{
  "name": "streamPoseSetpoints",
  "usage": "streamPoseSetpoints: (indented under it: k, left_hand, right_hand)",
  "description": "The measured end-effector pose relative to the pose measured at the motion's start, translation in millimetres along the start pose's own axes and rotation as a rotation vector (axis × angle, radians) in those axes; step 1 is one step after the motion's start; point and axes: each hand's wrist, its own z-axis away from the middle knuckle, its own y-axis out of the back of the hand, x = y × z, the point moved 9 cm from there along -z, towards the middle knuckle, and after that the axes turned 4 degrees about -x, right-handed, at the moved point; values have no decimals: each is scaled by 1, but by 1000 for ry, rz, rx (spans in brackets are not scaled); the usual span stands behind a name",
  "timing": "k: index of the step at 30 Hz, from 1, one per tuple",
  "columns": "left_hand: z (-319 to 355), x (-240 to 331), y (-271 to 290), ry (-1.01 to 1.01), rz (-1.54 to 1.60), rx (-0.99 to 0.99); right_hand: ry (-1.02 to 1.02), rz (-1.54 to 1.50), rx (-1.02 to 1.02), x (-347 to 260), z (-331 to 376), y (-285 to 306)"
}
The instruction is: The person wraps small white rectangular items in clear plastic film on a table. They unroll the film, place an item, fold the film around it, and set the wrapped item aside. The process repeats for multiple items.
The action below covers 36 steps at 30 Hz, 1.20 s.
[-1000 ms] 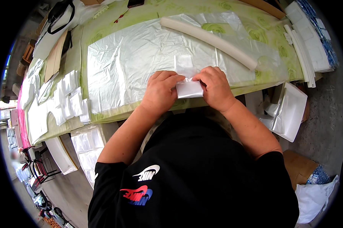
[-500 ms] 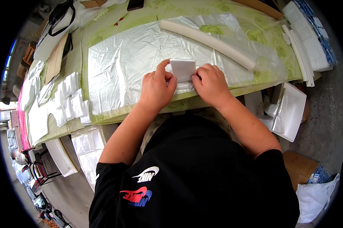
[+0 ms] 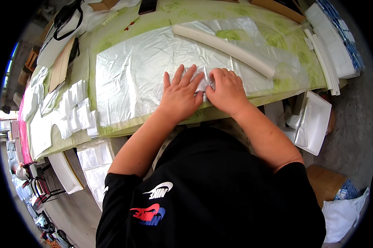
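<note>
On the clear plastic sheet near the table's front edge lies a small white packet, mostly covered by my hands. My left hand is spread flat, its fingers apart, pressing down on the packet's left part. From the right, my right hand has its fingers curled and its thumb at the packet's edge, gripping what looks like a fold of it. The exact hold beneath the fingers is hidden. Beyond my hands, a long off-white roll lies slantwise across the sheet.
Stacks of flat white packets cover the table's left end. A dark phone lies at the far edge, and thin white rolls at the right end. Below the table's right side stands a white bin with plastic film; a cardboard box sits lower.
The flat white piece that stood raised between my hands is now down on the sheet. My left hand has opened from a bent-finger hold and spread flat over it; my right hand stays close by.
</note>
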Motion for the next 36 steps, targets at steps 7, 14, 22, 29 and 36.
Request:
streamPoseSetpoints:
  k: [7, 14, 22, 29, 36]
  left_hand:
    - [38, 12, 38, -79, 424, 20]
    - [136, -10, -51, 830, 1679, -307]
    - [148, -24, -52, 735, 1746, -4]
    - [153, -40, -4, 631, 1745, 216]
    - [226, -198, 108, 639, 1226, 697]
  right_hand:
    - [14, 70, -298, -4, -16, -2]
    - [170, 66, -398, -42, 11, -12]
    - [49, -733, -406, -81, 49, -20]
    - [13, -981, -362, -103, 41, -23]
    - [36, -970, -299, -98, 38, -36]
